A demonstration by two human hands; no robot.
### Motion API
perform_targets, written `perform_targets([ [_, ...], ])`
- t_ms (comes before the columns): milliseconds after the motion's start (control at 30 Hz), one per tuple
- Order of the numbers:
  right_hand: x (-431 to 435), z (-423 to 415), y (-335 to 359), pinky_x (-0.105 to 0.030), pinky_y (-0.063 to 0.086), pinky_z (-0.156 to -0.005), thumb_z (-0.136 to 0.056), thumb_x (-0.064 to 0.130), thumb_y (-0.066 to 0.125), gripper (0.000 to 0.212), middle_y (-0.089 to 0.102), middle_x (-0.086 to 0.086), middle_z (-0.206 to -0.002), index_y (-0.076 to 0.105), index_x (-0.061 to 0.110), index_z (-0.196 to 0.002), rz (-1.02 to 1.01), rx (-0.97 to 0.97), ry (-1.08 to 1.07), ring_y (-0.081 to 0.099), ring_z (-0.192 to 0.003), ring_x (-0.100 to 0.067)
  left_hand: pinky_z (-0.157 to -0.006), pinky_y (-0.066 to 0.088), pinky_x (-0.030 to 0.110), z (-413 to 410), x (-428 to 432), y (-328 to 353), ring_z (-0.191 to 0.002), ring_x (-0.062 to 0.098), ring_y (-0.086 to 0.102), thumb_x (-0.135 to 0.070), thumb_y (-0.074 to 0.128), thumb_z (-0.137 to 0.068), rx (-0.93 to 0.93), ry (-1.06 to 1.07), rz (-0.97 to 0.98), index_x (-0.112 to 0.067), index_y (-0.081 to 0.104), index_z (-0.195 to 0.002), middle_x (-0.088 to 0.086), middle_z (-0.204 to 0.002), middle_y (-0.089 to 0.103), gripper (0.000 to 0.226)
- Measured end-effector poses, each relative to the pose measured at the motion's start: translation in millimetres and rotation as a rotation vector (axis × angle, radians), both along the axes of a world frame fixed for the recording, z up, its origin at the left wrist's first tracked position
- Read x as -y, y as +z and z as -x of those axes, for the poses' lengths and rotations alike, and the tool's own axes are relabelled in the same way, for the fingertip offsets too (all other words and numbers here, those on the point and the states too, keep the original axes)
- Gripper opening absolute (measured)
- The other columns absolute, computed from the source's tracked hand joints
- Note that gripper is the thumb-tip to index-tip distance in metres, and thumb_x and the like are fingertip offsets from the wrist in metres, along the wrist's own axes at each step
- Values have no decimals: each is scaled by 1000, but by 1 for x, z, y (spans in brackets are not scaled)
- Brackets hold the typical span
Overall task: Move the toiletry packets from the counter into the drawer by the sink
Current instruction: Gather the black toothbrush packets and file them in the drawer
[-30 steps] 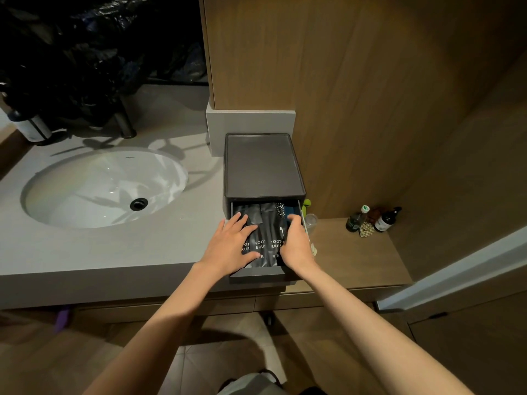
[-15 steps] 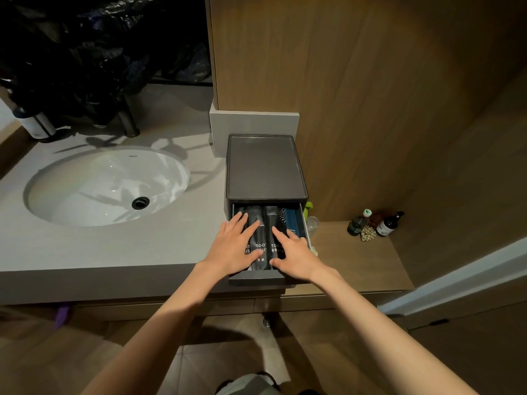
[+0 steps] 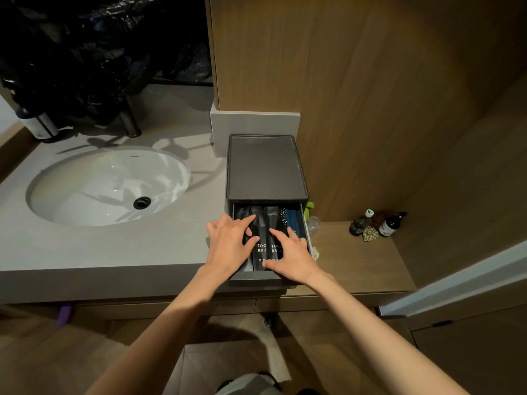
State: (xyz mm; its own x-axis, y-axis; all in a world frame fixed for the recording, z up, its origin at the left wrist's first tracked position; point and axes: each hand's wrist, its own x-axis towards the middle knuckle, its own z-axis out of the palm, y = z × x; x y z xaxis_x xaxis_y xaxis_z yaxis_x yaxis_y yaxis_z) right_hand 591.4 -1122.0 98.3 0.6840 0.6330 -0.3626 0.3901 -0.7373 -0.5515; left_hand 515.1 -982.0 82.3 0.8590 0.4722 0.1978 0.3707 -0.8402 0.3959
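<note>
I see left hand (image 3: pixel 229 246) flat, fingers spread, gripping nothing | right hand (image 3: pixel 291 253) likewise | both on toiletry packets (image 3: pixel 263 223) in open drawer (image 3: pixel 256 279), frame centre | sink (image 3: pixel 108 183) left | bottles (image 3: pixel 376 225) right

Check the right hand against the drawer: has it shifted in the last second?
Yes. The right hand has slid left from the drawer's right wall toward the middle, fingers now spread flat on the toothbrush packets.

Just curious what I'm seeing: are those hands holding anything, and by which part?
Nothing is gripped. Both the left hand and the right hand lie flat with fingers spread on top of the dark toothbrush packets in the open drawer.
</note>
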Motion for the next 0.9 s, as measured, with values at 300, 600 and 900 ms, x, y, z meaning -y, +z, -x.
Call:
perform_targets([
  [300, -1, 2, -1, -46, 22, -115, -81, 33, 71, 85, 10, -13, -160, 21, 30, -151, 10, 4, -2, 4, -146, -38, -72, 15, 30, 9, 5, -4, -100, 13, 45, -45, 58, -89, -86, 24, 109, -34, 47, -137, -15, -83, 71, 50],
  [600, -4, 4, 2, -42, 14, -117, -74, 20, 74, 89, 24, -11, -156, 25, 24, -149, -93, -41, -80, 5, -148, -30, -74, 20, 32, 8, -2, -5, -105, 17, 44, -47, 54, -91, -159, -25, 43, -22, 28, -148, -15, -94, 71, 68],
  [900, -9, 4, 0, -39, 12, -117, -73, 17, 77, 93, 23, -13, -157, 25, 19, -149, -83, -26, -90, 5, -148, -29, -81, 25, 35, 3, -5, 1, -109, 19, 44, -43, 51, -94, -250, -33, 75, -25, 34, -146, -13, -94, 70, 57],
])
